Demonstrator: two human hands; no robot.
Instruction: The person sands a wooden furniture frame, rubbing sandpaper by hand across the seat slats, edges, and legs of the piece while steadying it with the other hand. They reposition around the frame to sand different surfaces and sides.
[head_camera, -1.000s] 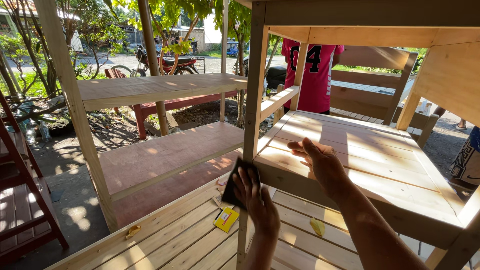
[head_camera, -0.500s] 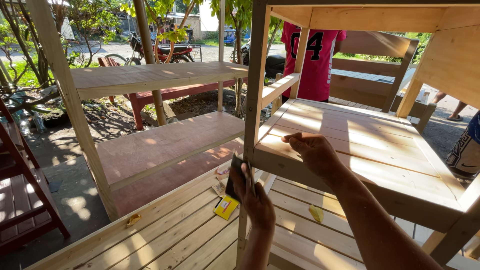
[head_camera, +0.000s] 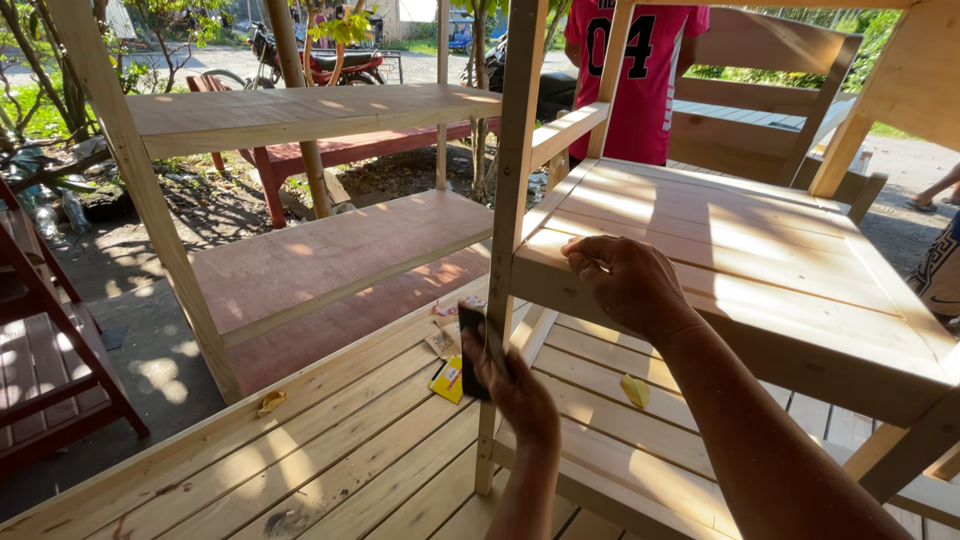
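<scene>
My left hand (head_camera: 515, 390) grips a small dark sanding block (head_camera: 474, 345) and presses it against the upright post (head_camera: 510, 215) of a bare wooden shelf frame. My right hand (head_camera: 625, 285) rests with curled fingers on the front edge of that frame's slatted shelf (head_camera: 760, 245), just right of the post. Below both hands lies a slatted wooden platform (head_camera: 350, 450). Part of the block is hidden behind the post.
A yellow packet (head_camera: 447, 380) and scraps of sandpaper (head_camera: 633, 390) lie on the platform. A second shelf unit (head_camera: 300, 250) stands at left. A person in a pink jersey (head_camera: 640, 75) stands behind the frame. A red wooden rack (head_camera: 50, 350) is far left.
The sanding block in my left hand has slid down the post. My right hand has moved left along the shelf edge toward the post and curled its fingers.
</scene>
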